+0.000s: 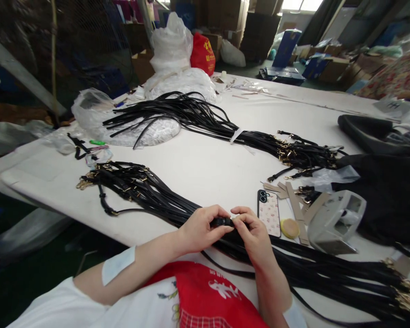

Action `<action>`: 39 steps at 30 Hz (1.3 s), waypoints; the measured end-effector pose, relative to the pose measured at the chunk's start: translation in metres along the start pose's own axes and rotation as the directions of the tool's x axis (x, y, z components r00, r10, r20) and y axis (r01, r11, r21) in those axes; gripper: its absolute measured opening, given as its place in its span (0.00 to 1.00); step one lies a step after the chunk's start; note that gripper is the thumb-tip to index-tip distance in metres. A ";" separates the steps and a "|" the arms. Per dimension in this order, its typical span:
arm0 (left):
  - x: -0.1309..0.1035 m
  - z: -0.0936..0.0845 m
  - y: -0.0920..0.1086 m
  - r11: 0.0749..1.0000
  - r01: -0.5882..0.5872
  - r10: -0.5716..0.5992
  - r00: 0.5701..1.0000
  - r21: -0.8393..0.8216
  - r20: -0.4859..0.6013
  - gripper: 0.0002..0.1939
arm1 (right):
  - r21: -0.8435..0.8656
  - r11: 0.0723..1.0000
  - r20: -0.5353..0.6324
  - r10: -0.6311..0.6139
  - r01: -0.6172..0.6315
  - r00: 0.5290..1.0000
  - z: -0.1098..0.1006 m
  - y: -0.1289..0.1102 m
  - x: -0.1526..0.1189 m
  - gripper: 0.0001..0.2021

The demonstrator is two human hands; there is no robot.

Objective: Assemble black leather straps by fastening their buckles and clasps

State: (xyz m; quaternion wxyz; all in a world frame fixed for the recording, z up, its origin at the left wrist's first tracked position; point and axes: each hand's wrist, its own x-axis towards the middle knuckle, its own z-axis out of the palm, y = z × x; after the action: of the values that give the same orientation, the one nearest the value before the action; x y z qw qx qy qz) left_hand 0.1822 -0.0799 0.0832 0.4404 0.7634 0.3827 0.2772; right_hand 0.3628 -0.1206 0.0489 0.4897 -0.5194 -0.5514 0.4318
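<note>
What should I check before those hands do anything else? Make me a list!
1. Left hand holding the black buckle piece: ok, fingers and thumb are around it.
2. Right hand at its other end: ok.
3. Buckle fastened: cannot tell, fingers cover part of it.
4. Near straps all gathered together: not ok, one strap strays at the left end.
5. Far strap bundle tied: ok, a white tie goes around it.
6. Phone untouched by the right hand: cannot tell, they overlap in this view.
</note>
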 end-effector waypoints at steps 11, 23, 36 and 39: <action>-0.004 0.012 -0.004 0.992 -0.077 0.082 0.996 0.103 -0.043 0.08 | 0.092 0.996 -0.071 0.023 -0.016 0.997 0.014 0.002 -0.005 0.12; 0.002 -0.001 0.001 0.998 -0.011 0.006 0.998 -0.069 -0.069 0.08 | 0.330 0.937 0.058 0.096 -0.110 0.994 0.003 0.008 -0.001 0.06; 0.003 0.001 -0.004 0.996 -0.065 0.061 0.997 -0.067 -0.055 0.10 | 0.382 0.922 -0.004 0.075 -0.067 0.997 0.005 0.013 -0.002 0.04; 0.003 0.002 -0.005 0.995 -0.060 0.055 0.997 -0.086 -0.054 0.09 | 0.312 0.947 -0.007 0.081 -0.075 0.997 0.004 0.013 -0.002 0.04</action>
State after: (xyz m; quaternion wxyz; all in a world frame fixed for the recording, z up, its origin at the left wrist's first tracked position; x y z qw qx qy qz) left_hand 0.1838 -0.0770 0.0775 0.4551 0.7467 0.3594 0.3258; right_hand 0.3604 -0.1209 0.0357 0.5532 -0.4613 -0.4509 0.5272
